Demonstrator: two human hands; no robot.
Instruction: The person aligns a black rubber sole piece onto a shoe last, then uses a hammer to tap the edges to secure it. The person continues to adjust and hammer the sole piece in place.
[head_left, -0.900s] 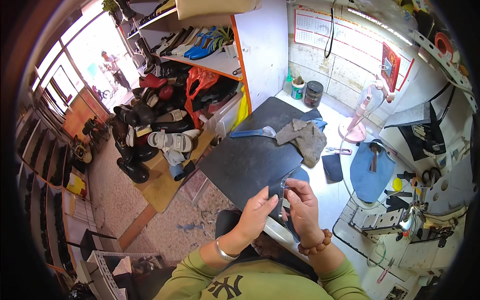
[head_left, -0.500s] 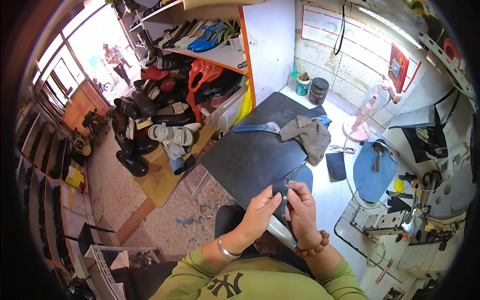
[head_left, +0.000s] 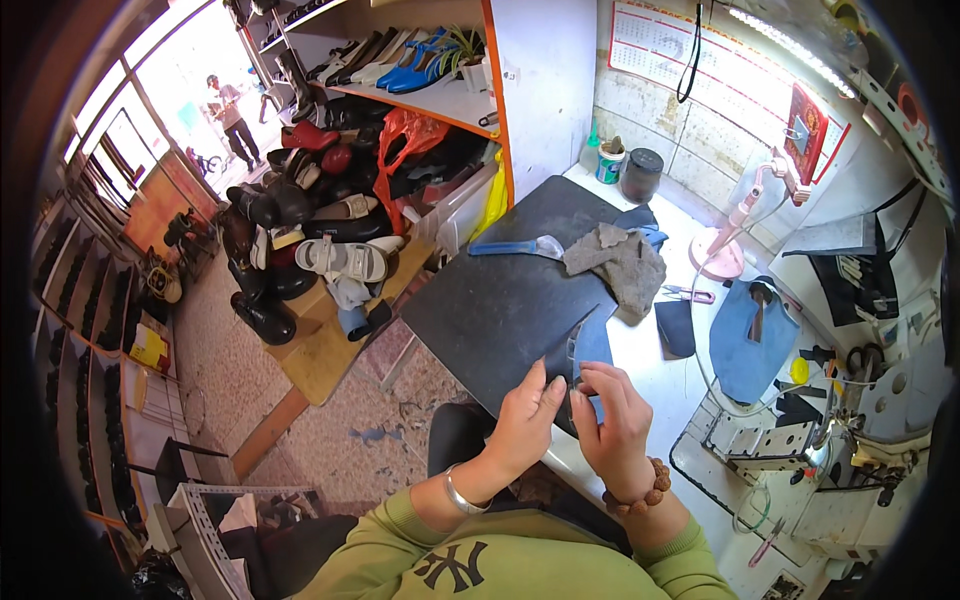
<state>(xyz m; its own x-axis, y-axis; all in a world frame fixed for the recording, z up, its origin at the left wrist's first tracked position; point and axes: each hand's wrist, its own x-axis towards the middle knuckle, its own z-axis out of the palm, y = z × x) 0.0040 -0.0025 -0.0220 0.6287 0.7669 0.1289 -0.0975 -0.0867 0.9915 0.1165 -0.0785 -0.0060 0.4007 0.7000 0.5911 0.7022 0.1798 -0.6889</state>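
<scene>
My left hand (head_left: 524, 422) is closed, thumb and fingers pinching the near end of a dark flexible strip (head_left: 574, 346) with a shiny edge. The strip runs away from me over a black mat (head_left: 490, 310), beside a blue flat piece (head_left: 597, 345). My right hand (head_left: 617, 425) is close on the right, its fingers bent and its thumb near the strip's end. Whatever small thing lies between its fingertips is too small to make out. Past the hands are a grey cloth (head_left: 620, 268) and a blue-handled tool (head_left: 510, 247).
Small pink-handled scissors (head_left: 690, 295), a dark square piece (head_left: 675, 329) and a blue leather-like piece (head_left: 752, 345) lie on the white table. A sewing machine (head_left: 850, 440) and pink lamp (head_left: 717, 253) stand right. Piled shoes (head_left: 300, 230) fill the left; a person stands outside.
The strip now stretches forward over the mat, where before it hung down toward my lap between my hands. My right hand has drawn slightly apart from the left, its fingers lifted more.
</scene>
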